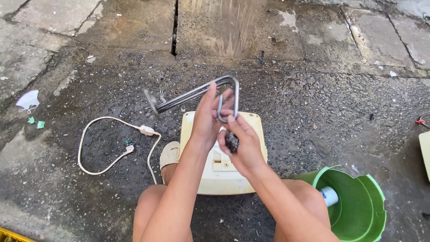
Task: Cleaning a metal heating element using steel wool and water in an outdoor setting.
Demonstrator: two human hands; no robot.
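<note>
Left hand (pixel 207 117): fingers closed around bent metal heating element (pixel 197 93), held above cream casing (pixel 222 168). Right hand (pixel 242 144): fingers clamped on dark scouring pad (pixel 232 141), touching the element's loop.

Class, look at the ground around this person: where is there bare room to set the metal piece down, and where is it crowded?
Bare wet ground lies right of the cream casing, above the green bucket, and on the concrete slabs beyond. Another patch sits inside the loop of the white cord. It is crowded at centre: left hand and right hand hold the bent metal element over the casing.
</note>
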